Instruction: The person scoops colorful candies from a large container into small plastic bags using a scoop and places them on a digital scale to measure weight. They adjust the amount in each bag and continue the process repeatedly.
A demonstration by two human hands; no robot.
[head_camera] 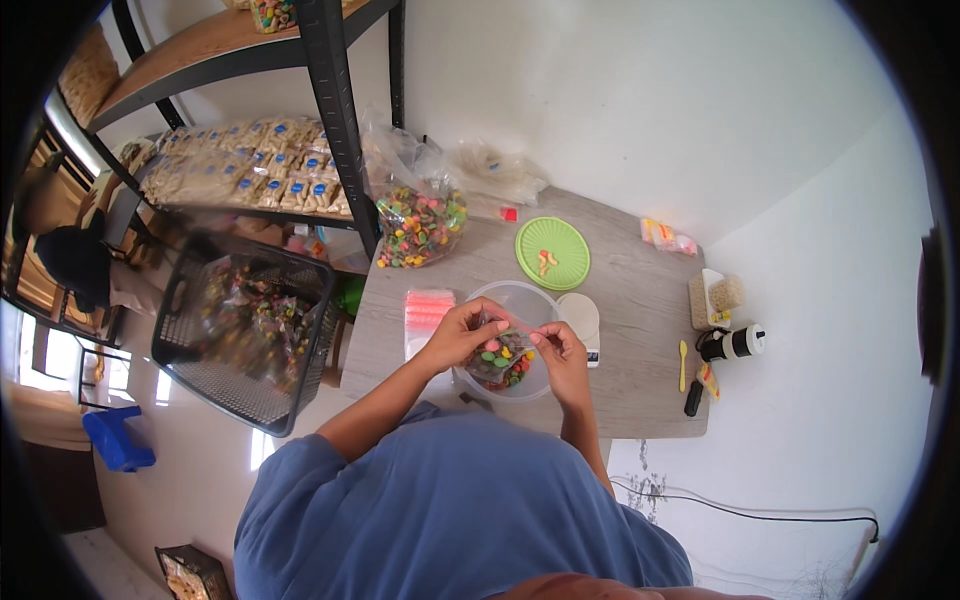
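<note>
My left hand (471, 330) and my right hand (561, 355) pinch the two ends of the pink top strip of a small clear zip bag (495, 357). Colourful candy-like pieces fill the bag's lower part. It hangs over a round translucent plastic tub (537, 384), which holds more of the same pieces at its bottom. Just behind my right hand is a white kitchen scale (579, 313), partly covered by the tub and hand. A stack of flat zip bags with pink tops (429, 310) lies beside my left hand.
A green ribbed lid (553, 253) carries a few pieces. A large clear sack of colourful pieces (421, 225) stands at the table's back left. Left of the table is a black plastic crate (247, 337) with filled bags. A yellow spoon (682, 366) and a bottle (733, 343) lie right.
</note>
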